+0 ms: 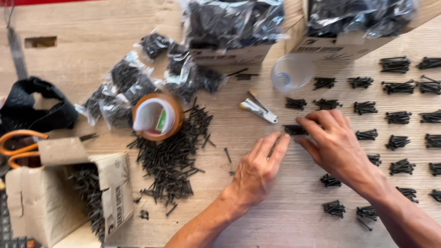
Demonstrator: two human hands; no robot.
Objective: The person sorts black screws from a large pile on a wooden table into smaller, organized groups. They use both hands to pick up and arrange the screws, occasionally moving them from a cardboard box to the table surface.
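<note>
Black screws (pixel 294 130) — short, dark and thin — lie in a small bunch on the pale wooden table (pixel 275 220), right between the fingertips of both hands. The left hand (pixel 257 170) rests palm down with its fingers straight and close together, the tips reaching toward that bunch; it grips nothing that I can see. The right hand (pixel 333 142) lies flat just beside it, fingers slightly spread, the forefinger and thumb touching the bunch; whether they pinch any screw cannot be told.

To the right, many more small bunches (pixel 395 117) of the same screws sit in neat rows, each apart from its neighbours. To the left, a loose heap of screws (pixel 172 158) spreads over the table, touching a roll of brown tape (pixel 157 117) that lies on its side.

At the lower left a torn cardboard box (pixel 46 202) lies open, with screws spilling from its mouth. Along the top edge stand two more cardboard boxes (pixel 229 56) (pixel 340 46) — both stuffed with clear plastic bags of dark screws. Several such filled bags (pixel 131 80) lie loose on the table beside the tape. A clear plastic cup (pixel 291 72) lies tipped near the right-hand box; its contents cannot be made out. Orange-handled scissors (pixel 18 147) rest at the far left, and a small folded metal tool (pixel 258 110) lies just above the hands.
</note>
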